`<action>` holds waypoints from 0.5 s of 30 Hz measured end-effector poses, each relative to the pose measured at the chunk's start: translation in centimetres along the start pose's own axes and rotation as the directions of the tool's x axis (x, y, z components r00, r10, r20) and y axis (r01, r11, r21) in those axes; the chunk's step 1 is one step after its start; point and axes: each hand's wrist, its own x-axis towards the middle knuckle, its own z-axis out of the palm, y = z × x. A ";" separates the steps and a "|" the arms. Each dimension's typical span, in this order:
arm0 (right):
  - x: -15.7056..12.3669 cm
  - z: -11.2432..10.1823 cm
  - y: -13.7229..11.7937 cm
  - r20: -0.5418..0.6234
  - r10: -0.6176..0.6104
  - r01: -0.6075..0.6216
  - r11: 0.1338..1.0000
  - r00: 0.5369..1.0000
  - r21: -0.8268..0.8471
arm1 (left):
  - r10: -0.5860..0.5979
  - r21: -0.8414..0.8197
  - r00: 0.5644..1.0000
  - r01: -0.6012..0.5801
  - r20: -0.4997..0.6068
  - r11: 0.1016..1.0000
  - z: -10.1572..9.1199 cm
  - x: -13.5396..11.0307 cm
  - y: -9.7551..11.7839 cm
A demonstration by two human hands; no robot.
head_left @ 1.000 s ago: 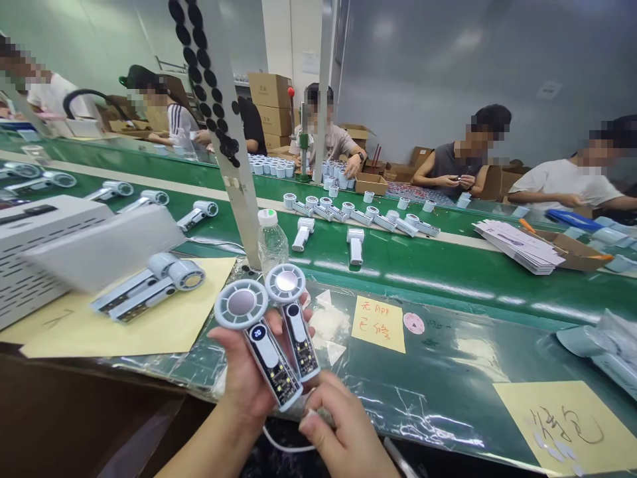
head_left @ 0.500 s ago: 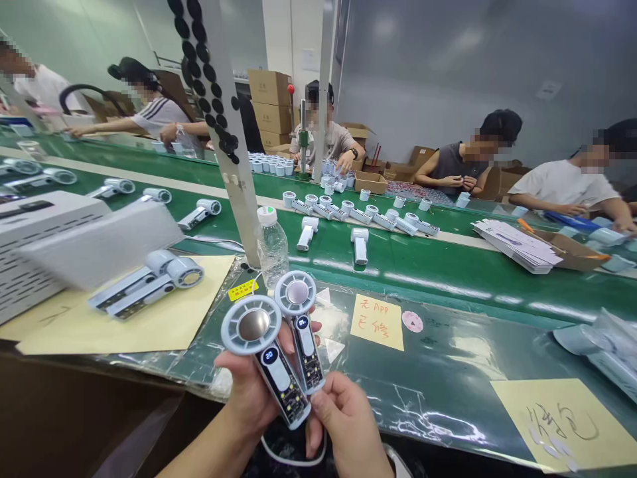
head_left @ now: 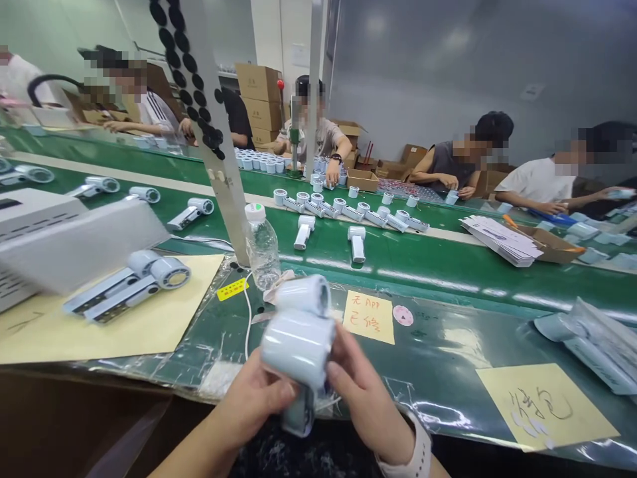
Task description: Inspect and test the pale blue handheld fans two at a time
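Head view: two handheld fans (head_left: 298,348) w/ pale blue-white barrel heads are just in front of the plastic water bottle (head_left: 261,247) and right of it, close to the cam, turned sideways, one behind the other, w/ the front fan's handle (head_left: 298,413) pointing down. L hand (head_left: 256,398) has its fingers (head_left: 279,392) curled up against the underside of the front barrel, closed round it, not tight to the palm. R hand (head_left: 368,398) has its fingers (head_left: 346,362) wrapped on the barrel's right side, also closed on it. Can't tell which hand has the rear fan. White watch band (head_left: 413,451) on R wrist. White cable (head_left: 247,325) runs down from just below the bottle; small yellow label (head_left: 232,289) lies just left of the bottle's base. Right of the bottle: yellow note w/ handwritten Chinese (head_left: 368,317), then pink round sticker (head_left: 403,315). Left of it: yellow paper sheet (head_left: 119,325) w/ two more fans (head_left: 134,285) lying on it. Behind it: green conveyor belt (head_left: 423,265) carrying more fans (head_left: 356,243). Far right of it: stack of printed cards (head_left: 500,240) on a cardboard tray (head_left: 552,245). Co-worker (head_left: 318,136) sits beyond the belt, behind the bottle.
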 end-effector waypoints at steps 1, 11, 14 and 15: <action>0.1 -0.1 -0.2 0.079 0.010 -0.018 0.994 0.997 0.107 | -0.030 0.061 0.999 0.028 0.033 0.998 -0.1 0.1 -0.3; -0.9 -1.2 -0.1 -0.050 0.126 -0.088 0.877 0.991 0.473 | -0.082 -0.136 0.995 0.090 0.064 0.987 0.4 1.1 -1.2; -1.2 -1.1 0.2 -0.020 0.077 -0.059 0.887 0.997 0.457 | -0.044 -0.058 0.987 0.053 0.152 0.997 0.6 0.6 -1.4; -1.3 -1.0 0.2 -0.012 0.066 -0.054 0.892 0.998 0.449 | -0.043 -0.055 0.982 0.054 0.185 0.997 0.7 0.5 -1.3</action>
